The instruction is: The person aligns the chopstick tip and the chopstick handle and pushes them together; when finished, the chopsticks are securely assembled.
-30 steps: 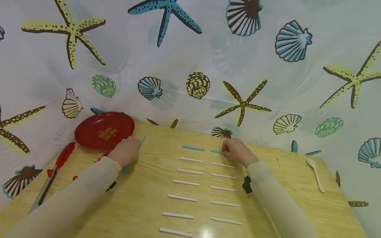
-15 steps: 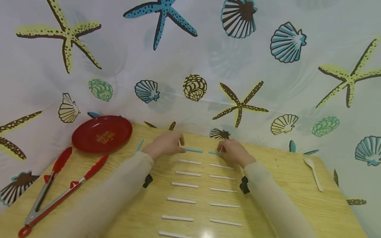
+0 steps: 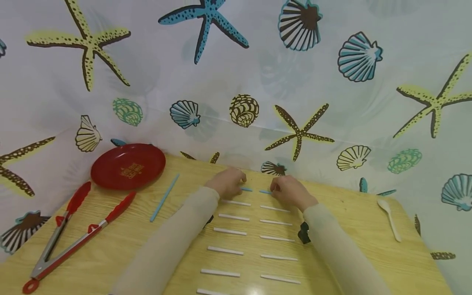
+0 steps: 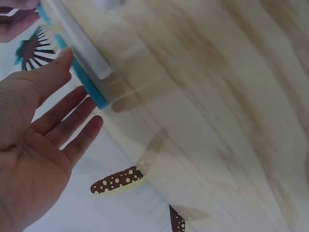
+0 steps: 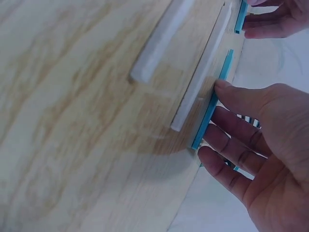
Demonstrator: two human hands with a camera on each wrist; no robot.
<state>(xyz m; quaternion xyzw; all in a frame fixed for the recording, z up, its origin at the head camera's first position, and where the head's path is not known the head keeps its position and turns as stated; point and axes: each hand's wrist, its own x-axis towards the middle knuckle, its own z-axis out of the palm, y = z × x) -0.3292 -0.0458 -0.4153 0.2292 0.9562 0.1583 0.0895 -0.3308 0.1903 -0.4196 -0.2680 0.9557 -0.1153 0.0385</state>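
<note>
At the far end of two columns of short white sticks (image 3: 234, 217), two thin blue sticks lie nearly end to end with a small gap. My left hand (image 3: 229, 182) is at the left blue stick (image 3: 247, 189). In the left wrist view its thumb lies on the near side and its fingers behind, pinching the stick. My right hand (image 3: 291, 191) pinches the right blue stick (image 5: 207, 116) in the same way, thumb in front and fingers behind. In the head view the hands hide the outer part of each blue stick.
A longer blue stick (image 3: 164, 198) lies slanted left of my left arm. Behind it stands a red plate (image 3: 110, 168), with spread red-tipped tongs (image 3: 73, 250) nearer. A pale spoon (image 3: 391, 219) lies far right. A shell-patterned cloth (image 3: 221, 139) hangs at the back edge.
My left hand has moved right, away from the slanted blue stick by the plate, to the left blue stick in the far row. My right hand has stayed at its blue stick.
</note>
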